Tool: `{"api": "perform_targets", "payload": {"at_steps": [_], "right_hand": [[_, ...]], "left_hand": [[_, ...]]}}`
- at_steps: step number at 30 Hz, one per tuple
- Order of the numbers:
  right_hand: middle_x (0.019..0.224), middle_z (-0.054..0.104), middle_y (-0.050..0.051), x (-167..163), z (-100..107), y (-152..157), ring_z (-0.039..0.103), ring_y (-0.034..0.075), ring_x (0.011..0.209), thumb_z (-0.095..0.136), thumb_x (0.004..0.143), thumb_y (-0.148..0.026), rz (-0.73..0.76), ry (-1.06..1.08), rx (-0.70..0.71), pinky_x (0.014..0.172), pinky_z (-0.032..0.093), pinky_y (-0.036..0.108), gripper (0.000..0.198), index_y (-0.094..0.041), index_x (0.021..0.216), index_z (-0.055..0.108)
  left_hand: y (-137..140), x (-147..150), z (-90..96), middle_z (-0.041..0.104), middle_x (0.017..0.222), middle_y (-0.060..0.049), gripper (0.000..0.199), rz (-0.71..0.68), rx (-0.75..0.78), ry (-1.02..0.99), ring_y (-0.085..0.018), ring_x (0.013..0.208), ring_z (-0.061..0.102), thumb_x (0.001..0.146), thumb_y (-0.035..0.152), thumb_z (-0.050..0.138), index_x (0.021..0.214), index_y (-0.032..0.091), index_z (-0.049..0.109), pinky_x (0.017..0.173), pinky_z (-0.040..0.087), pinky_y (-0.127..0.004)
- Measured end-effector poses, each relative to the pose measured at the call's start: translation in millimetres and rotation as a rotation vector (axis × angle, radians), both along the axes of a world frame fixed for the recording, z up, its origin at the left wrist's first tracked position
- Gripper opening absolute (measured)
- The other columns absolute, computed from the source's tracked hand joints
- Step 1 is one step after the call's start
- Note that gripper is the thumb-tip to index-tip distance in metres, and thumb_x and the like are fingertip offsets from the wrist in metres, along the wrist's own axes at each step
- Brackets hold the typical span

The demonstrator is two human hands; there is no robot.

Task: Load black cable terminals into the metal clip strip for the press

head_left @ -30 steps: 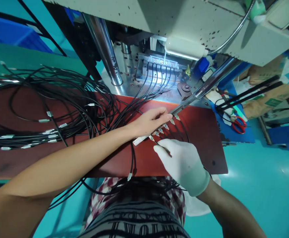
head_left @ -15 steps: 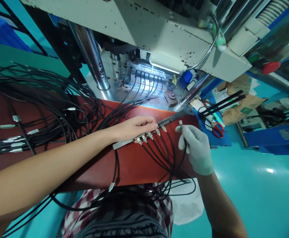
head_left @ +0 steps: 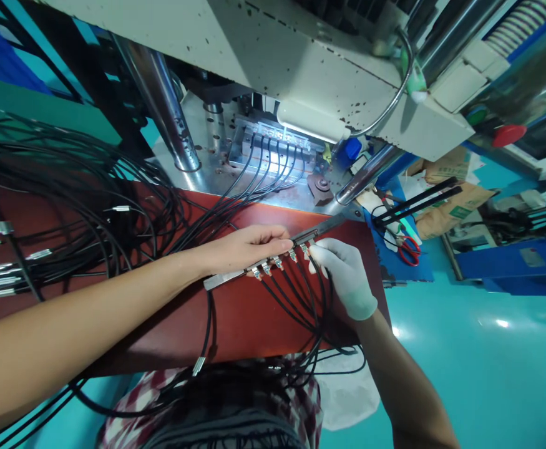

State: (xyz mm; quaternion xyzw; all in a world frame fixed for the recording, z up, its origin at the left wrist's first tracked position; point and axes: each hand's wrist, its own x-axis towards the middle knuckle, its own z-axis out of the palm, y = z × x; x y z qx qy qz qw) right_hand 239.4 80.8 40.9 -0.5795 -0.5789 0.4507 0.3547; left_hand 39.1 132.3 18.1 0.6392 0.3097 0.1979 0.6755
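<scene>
My bare left hand (head_left: 258, 246) is closed around a long narrow metal bar (head_left: 226, 279), held at a slant above the red-brown work surface (head_left: 249, 318). Several small metal cable connectors (head_left: 278, 262) sit in a row along the bar's near edge, their black cables (head_left: 296, 293) hanging toward my lap. My right hand (head_left: 341, 274), in a white glove, pinches a cable end right at the bar, beside the last connector in the row. The fingers mostly hide that cable's tip, so I cannot tell whether it is seated.
Behind the bar stands a press with a lit metal mould (head_left: 277, 153) holding several cable ends, between steel posts (head_left: 172, 112). A heap of black cables (head_left: 90, 187) lies at left. Red-handled scissors (head_left: 409, 249) rest on a blue mat at right.
My right hand has moved left with the cable end, from a spot apart from the bar to the bar itself. My left hand keeps its hold on the bar.
</scene>
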Motion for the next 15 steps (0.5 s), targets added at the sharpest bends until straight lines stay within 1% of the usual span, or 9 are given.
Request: {"api": "perform_targets", "payload": {"at_steps": [5, 7, 9, 10, 11, 12, 13, 14, 15], "right_hand": [[0.055, 0.048, -0.005, 0.0, -10.3, 2.5, 0.041, 0.009, 0.056, 0.057, 0.088, -0.032, -0.032, -0.02, -0.013, 0.055, 0.031, 0.022, 0.033, -0.016, 0.058, 0.056], [0.057, 0.05, -0.004, 2.9, -14.4, 2.4, 0.043, 0.009, 0.056, 0.054, 0.089, -0.035, -0.008, -0.071, -0.028, 0.056, 0.032, 0.022, 0.034, -0.016, 0.061, 0.057], [0.057, 0.052, -0.003, 9.4, -14.5, 2.7, 0.045, 0.011, 0.056, 0.05, 0.091, -0.041, 0.026, -0.188, -0.027, 0.055, 0.034, 0.023, 0.038, -0.017, 0.063, 0.058], [0.058, 0.054, -0.002, 13.7, -12.7, 3.4, 0.047, 0.011, 0.057, 0.049, 0.092, -0.044, -0.003, -0.282, 0.02, 0.056, 0.035, 0.024, 0.039, -0.017, 0.065, 0.059], [0.062, 0.057, -0.001, 18.1, -9.9, 4.6, 0.049, 0.012, 0.058, 0.05, 0.091, -0.045, -0.06, -0.403, 0.108, 0.057, 0.037, 0.024, 0.038, -0.017, 0.068, 0.061], [0.069, 0.061, 0.0, 22.0, -6.6, 6.4, 0.052, 0.013, 0.06, 0.052, 0.091, -0.044, -0.117, -0.542, 0.23, 0.059, 0.039, 0.025, 0.033, -0.018, 0.076, 0.065], [0.081, 0.065, 0.003, 25.2, -3.3, 8.7, 0.054, 0.014, 0.065, 0.054, 0.09, -0.041, -0.137, -0.689, 0.361, 0.063, 0.041, 0.026, 0.026, -0.019, 0.088, 0.068], [0.097, 0.067, 0.005, 27.2, -0.3, 11.5, 0.057, 0.015, 0.072, 0.055, 0.09, -0.036, -0.096, -0.836, 0.476, 0.067, 0.042, 0.027, 0.023, -0.02, 0.103, 0.068], [0.111, 0.065, 0.006, 28.1, 1.9, 14.5, 0.059, 0.017, 0.08, 0.054, 0.091, -0.03, 0.012, -0.972, 0.556, 0.07, 0.042, 0.029, 0.028, -0.022, 0.116, 0.064]], "left_hand": [[-0.6, 5.5, -8.8, 0.042, 0.068, 0.005, 0.032, 0.01, 0.145, 0.042, -0.009, 0.056, 0.045, 0.091, 0.046, 0.047, 0.074, 0.019, 0.041, 0.046, 0.035, -0.018], [-0.5, 7.1, -12.2, 0.041, 0.068, 0.005, 0.032, 0.013, 0.172, 0.072, -0.009, 0.056, 0.044, 0.091, 0.046, 0.046, 0.074, 0.019, 0.04, 0.047, 0.035, -0.019], [-0.1, 7.1, -14.5, 0.04, 0.067, 0.005, 0.032, 0.013, 0.168, 0.112, -0.009, 0.055, 0.043, 0.091, 0.046, 0.045, 0.074, 0.019, 0.039, 0.048, 0.035, -0.02], [0.0, 6.7, -15.4, 0.039, 0.067, 0.005, 0.032, 0.015, 0.164, 0.124, -0.009, 0.055, 0.042, 0.091, 0.047, 0.045, 0.074, 0.02, 0.039, 0.049, 0.034, -0.021], [0.1, 6.4, -16.1, 0.039, 0.067, 0.005, 0.032, 0.014, 0.166, 0.13, -0.009, 0.055, 0.042, 0.091, 0.047, 0.044, 0.074, 0.02, 0.04, 0.049, 0.034, -0.021], [0.2, 6.3, -16.6, 0.039, 0.067, 0.005, 0.033, 0.013, 0.181, 0.13, -0.009, 0.055, 0.041, 0.091, 0.047, 0.044, 0.074, 0.019, 0.04, 0.05, 0.033, -0.021], [0.2, 6.7, -16.9, 0.038, 0.066, 0.005, 0.033, 0.01, 0.206, 0.126, -0.009, 0.055, 0.041, 0.09, 0.047, 0.044, 0.073, 0.019, 0.04, 0.051, 0.033, -0.021], [0.1, 7.5, -16.8, 0.038, 0.066, 0.005, 0.034, 0.006, 0.229, 0.127, -0.009, 0.056, 0.04, 0.09, 0.048, 0.044, 0.073, 0.019, 0.04, 0.051, 0.032, -0.021], [0.0, 8.8, -16.2, 0.038, 0.065, 0.005, 0.034, 0.001, 0.244, 0.135, -0.01, 0.056, 0.04, 0.091, 0.048, 0.044, 0.073, 0.019, 0.041, 0.052, 0.032, -0.021]]}}
